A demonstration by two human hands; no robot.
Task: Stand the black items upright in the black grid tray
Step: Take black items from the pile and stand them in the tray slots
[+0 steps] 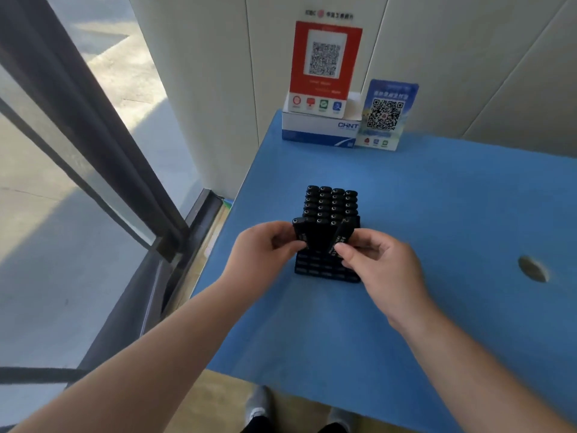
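Note:
A black grid tray (326, 271) sits on the blue table, with several black items (331, 203) standing upright in its far rows. Its near rows show open slots. My left hand (265, 245) pinches one black item (300, 232) at the tray's left side, tilted slightly. My right hand (379, 260) pinches another black item (342, 237) with white lettering at the tray's right side, leaning left. Both held items are over the tray's middle rows.
The blue table (437, 214) has a round hole (532, 268) at the right. A white and blue box (318, 129) carrying a red QR sign (324, 64) and a blue QR sign (385, 115) stand at the back by the wall. A glass door lies left.

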